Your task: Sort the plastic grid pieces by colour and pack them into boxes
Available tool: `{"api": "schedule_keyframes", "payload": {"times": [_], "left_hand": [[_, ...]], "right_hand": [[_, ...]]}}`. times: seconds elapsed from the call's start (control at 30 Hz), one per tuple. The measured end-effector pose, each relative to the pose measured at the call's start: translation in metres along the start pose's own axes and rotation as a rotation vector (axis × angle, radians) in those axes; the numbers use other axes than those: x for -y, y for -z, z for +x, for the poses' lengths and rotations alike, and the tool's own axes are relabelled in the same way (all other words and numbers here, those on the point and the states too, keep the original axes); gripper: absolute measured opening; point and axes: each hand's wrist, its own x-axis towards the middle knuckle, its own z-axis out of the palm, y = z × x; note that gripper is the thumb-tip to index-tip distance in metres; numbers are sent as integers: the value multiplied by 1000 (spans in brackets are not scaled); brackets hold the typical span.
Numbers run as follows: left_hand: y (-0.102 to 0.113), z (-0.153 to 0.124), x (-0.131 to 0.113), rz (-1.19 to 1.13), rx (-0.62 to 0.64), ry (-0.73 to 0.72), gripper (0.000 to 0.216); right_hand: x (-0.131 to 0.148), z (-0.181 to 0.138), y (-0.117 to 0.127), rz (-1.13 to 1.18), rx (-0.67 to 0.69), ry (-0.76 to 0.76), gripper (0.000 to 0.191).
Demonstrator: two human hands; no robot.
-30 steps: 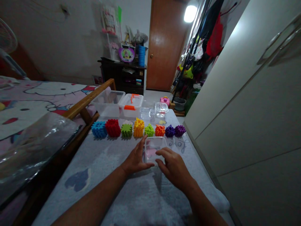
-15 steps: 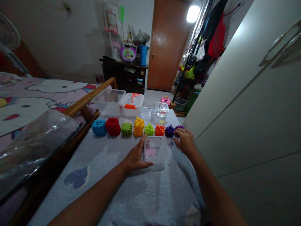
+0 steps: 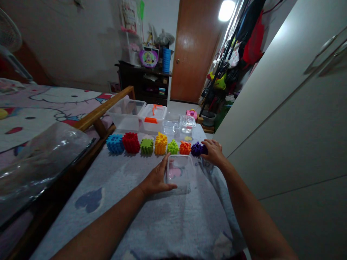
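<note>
Grey-blue blanket (image 3: pixel 114 202) covers the surface, in a bedroom with a wooden door (image 3: pixel 191 50) and a pale wardrobe (image 3: pixel 284 119) on the right. A small clear plastic box (image 3: pixel 179 171), open-topped, sits just in front of a row of coloured blocks (image 3: pixel 161 143). Left hand (image 3: pixel 157 178) lies spread against the box's left wall, not clamping; right hand (image 3: pixel 214 151) curls over the end purple block (image 3: pixel 202 149), actual grip hidden.

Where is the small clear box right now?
In the head view, the clear box sits mid-frame on the grey blanket, just before the lime block and orange block, with the left hand against its left side.
</note>
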Motion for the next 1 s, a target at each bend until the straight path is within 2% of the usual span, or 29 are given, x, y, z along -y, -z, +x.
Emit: {"api": "schedule_keyframes", "payload": {"times": [0.1, 0.23, 0.4, 0.6, 0.9, 1.0], "left_hand": [[1, 0, -2, -5, -6, -5, 127], [0, 0, -2, 0, -18, -14, 125], [0, -1, -1, -2, -7, -9, 126], [1, -1, -3, -4, 0, 17, 124], [0, -1, -2, -5, -6, 21, 125], [0, -1, -2, -9, -7, 20, 126]], "right_hand": [[-20, 3, 2, 21, 14, -45, 73], [-40, 12, 0, 20, 149, -56, 93], [-49, 29, -4, -3, 254, 1, 101], [-52, 44, -8, -60, 356, 40, 101], [-52, 44, -8, -76, 373, 66, 79], [-51, 44, -7, -80, 369, 68, 77]]}}
